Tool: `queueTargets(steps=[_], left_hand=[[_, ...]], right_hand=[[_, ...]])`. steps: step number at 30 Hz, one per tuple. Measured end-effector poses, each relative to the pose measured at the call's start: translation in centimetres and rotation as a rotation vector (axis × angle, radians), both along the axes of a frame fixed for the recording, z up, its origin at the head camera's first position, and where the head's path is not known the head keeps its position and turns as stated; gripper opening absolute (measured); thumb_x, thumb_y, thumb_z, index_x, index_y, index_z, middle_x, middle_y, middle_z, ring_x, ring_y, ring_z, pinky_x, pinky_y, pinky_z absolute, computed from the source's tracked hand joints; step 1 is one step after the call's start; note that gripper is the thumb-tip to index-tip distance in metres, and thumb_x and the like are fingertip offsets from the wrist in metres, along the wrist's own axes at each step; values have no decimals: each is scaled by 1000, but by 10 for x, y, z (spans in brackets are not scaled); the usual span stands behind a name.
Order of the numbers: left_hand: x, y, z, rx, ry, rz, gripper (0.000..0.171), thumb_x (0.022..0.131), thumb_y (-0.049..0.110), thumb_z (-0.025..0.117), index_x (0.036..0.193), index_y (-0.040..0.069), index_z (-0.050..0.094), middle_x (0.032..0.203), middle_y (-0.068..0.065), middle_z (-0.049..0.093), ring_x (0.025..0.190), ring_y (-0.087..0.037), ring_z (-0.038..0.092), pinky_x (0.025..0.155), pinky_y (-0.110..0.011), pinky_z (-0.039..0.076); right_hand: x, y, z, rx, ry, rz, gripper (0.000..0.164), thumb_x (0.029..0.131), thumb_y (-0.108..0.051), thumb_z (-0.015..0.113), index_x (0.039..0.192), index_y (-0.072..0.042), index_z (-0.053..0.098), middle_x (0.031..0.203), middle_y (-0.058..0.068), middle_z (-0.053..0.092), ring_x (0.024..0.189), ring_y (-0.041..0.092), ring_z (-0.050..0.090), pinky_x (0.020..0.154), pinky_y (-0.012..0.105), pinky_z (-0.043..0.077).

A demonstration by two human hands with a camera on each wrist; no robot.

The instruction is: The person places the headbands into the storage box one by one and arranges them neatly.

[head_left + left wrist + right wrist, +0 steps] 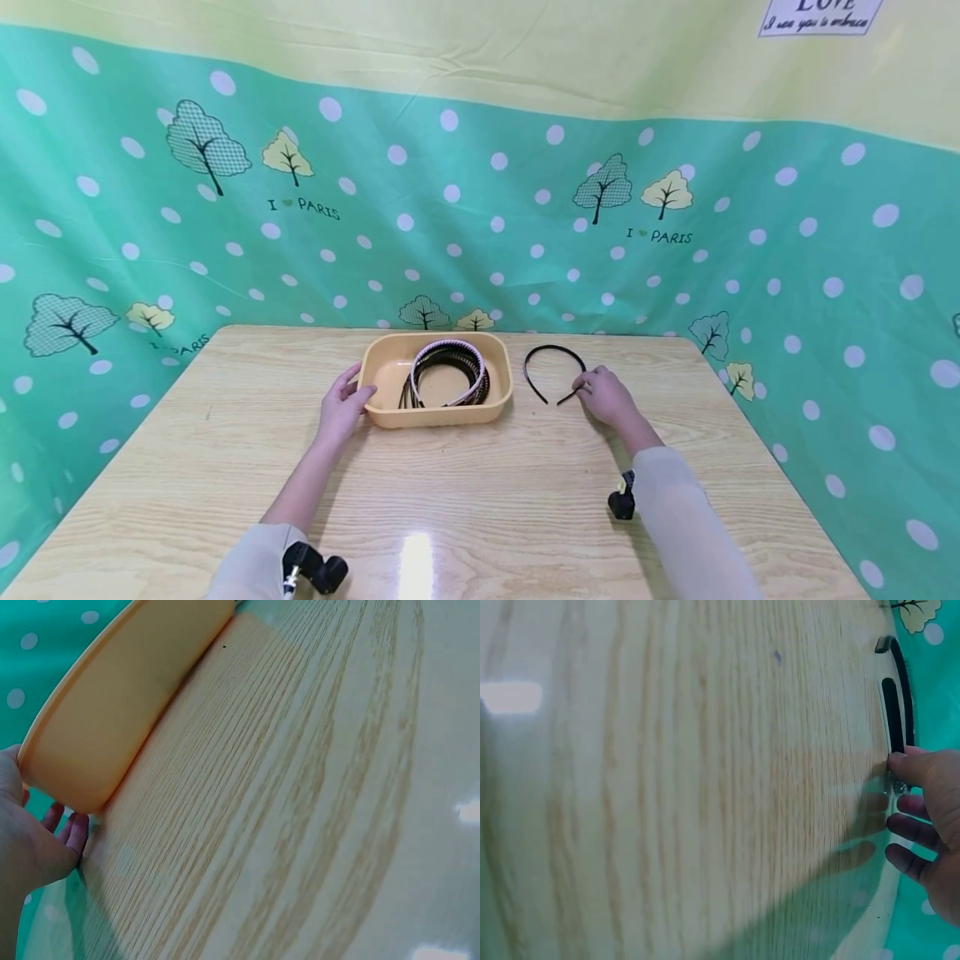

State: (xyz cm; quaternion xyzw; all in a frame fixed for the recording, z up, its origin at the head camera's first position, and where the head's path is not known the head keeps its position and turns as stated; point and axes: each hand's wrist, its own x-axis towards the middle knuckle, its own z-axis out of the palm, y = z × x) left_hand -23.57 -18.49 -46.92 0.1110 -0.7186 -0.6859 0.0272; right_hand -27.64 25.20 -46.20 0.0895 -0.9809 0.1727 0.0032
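Observation:
A shallow pale-orange plastic basin (pixel 435 418) stands at the far middle of the table. Several headbands, mostly black and one pale pink headband (pixel 415 383), lie stacked in its right half. My left hand (pixel 346 406) holds the basin's left end, thumb over the rim and fingers outside; the left wrist view shows this hand (pixel 37 844) against the basin's end wall (pixel 82 765). To the basin's right, my right hand (pixel 606 394) pinches one side of a black toothed headband (pixel 555 347). In the right wrist view, thumb and index finger meet on the headband (pixel 894 712), the other fingers spread apart.
The wood-grain table (pixel 480 492) ends at a green polka-dot cloth (pixel 480 250) hanging behind and at both sides. A camera is strapped to each wrist, the left wrist camera (pixel 318 571) and the right wrist camera (pixel 622 500).

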Motion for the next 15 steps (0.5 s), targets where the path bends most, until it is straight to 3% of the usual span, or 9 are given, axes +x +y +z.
queueTargets(steps=[15], left_hand=[[0, 0, 0, -9, -1, 2, 57, 92, 14, 54, 145, 18, 34, 134, -21, 46, 81, 6, 53, 70, -14, 49]], right_hand=[[5, -6, 4, 0, 54, 89, 10, 89, -16, 61, 94, -11, 68, 107, 15, 54, 99, 32, 54, 87, 46, 46]])
